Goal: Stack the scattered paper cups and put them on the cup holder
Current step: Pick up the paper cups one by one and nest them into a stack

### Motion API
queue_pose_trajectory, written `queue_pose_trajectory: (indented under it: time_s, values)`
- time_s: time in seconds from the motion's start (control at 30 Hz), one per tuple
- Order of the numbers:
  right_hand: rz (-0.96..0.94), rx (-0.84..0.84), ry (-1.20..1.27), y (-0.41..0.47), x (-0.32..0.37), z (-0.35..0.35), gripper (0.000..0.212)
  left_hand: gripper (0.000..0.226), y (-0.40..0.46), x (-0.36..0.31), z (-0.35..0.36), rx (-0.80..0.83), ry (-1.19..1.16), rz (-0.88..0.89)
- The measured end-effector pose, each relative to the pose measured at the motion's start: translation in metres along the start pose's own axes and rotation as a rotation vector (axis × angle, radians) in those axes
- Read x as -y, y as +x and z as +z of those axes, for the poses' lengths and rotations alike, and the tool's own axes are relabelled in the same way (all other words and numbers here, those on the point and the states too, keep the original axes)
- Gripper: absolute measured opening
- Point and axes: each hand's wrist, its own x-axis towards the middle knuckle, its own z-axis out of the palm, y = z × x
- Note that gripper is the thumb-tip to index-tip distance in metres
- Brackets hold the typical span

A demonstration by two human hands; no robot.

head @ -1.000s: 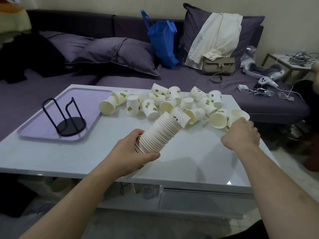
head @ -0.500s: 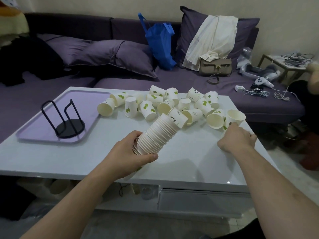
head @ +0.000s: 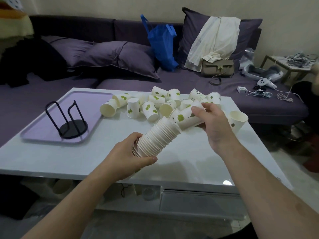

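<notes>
The fingers (head: 201,110) of the right hand (head: 214,124) are curling round a single paper cup (head: 187,118) printed with green leaves, gripping it near its base, while its open mouth is pointing down and left and meeting the top of the cup stack (head: 157,138). The left hand (head: 128,158) is wrapping its fingers and thumb round the lower end of that stack, holding it tilted above the tabletop (head: 186,163), the stack leaning up toward the right. Stack and single cup are sitting over the middle of the tabletop, nearer its front edge than the loose ones.

The scattered cups (head: 150,110) are lying in a jumble along the tabletop's far edge, most on their sides, one standing mouth down (head: 133,107), and one (head: 237,120) sitting upright near the far right corner, just beside the right hand. The black wire cup holder (head: 68,122) is standing upright on a lilac tray (head: 93,104) at the far left corner of the tabletop, well apart from both hands and holding no cups.

Behind the table a purple sofa (head: 207,90) is carrying cushions, a blue bag (head: 163,47), a cream garment (head: 214,38), a taupe handbag (head: 217,68) and some cables (head: 262,93).
</notes>
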Motion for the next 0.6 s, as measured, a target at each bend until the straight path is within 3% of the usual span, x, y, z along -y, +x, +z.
queue_pose_trajectory:
  time_s: [0.1, 0.37, 0.43, 0.5, 0.57, 0.6]
  values:
    - [0.022, 0.112, 0.050, -0.004, -0.002, 0.011, 0.050, 0.064, 0.001, 0.001, 0.001, -0.006, 0.006, 0.005]
    - [0.045, 0.513, -0.173, -0.015, -0.024, 0.038, 0.047, 0.064, 0.003, -0.001, 0.002, -0.004, -0.014, -0.005]
    - [0.022, 0.454, -0.155, -0.011, -0.024, 0.037, 0.052, 0.064, 0.003, -0.001, 0.000, -0.008, -0.033, -0.024]
    - [0.006, 0.264, -0.175, -0.004, -0.020, 0.036, 0.041, 0.062, 0.004, 0.001, -0.002, -0.022, -0.054, -0.030]
    - [-0.040, 0.105, -0.363, 0.005, -0.023, 0.032, 0.025, 0.062, 0.005, 0.004, -0.003, -0.029, -0.068, -0.037]
    - [-0.069, 0.067, -0.530, 0.011, -0.026, 0.030, 0.028, 0.062, 0.006, 0.006, -0.003, -0.029, -0.069, -0.042]
